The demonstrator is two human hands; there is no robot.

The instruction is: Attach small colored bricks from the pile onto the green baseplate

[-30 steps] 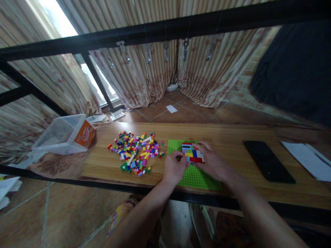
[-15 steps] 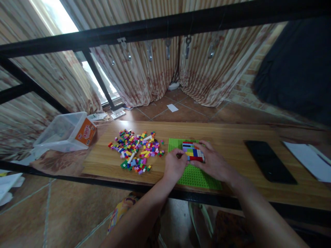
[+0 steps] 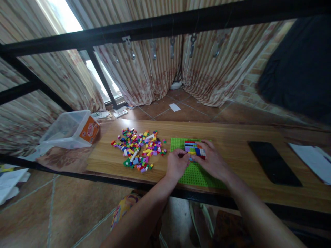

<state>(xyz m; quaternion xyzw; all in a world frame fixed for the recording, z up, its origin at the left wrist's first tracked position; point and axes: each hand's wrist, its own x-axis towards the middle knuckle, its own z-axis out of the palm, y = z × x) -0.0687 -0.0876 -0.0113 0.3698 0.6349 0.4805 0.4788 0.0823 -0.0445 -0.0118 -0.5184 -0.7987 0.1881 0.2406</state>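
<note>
A block built of many-coloured toy bricks [image 3: 193, 148] sits on the green studded baseplate [image 3: 201, 177]. My right hand [image 3: 213, 160] is wrapped round its right side, fingers over the far edge and thumb at the near edge. At the block's near left corner is my left hand [image 3: 178, 163], thumb and fingertips pinched together; whatever is between them is too small to make out. The two hands nearly meet there, hiding the block's near edge. Left of the baseplate lies a spread heap of loose toy bricks [image 3: 147, 151] in many colours.
Farther left stands a clear plastic bin [image 3: 64, 132] with an orange label. On the right of the wooden table [image 3: 232, 134] lie a black phone-like slab [image 3: 274, 163] and white paper [image 3: 307, 160]. A black rail [image 3: 160, 29] with hanging hooks crosses above.
The whole view has shifted slightly. My right thumb has come nearer to the left fingertips, over the block's near edge. The left hand keeps its pinch.
</note>
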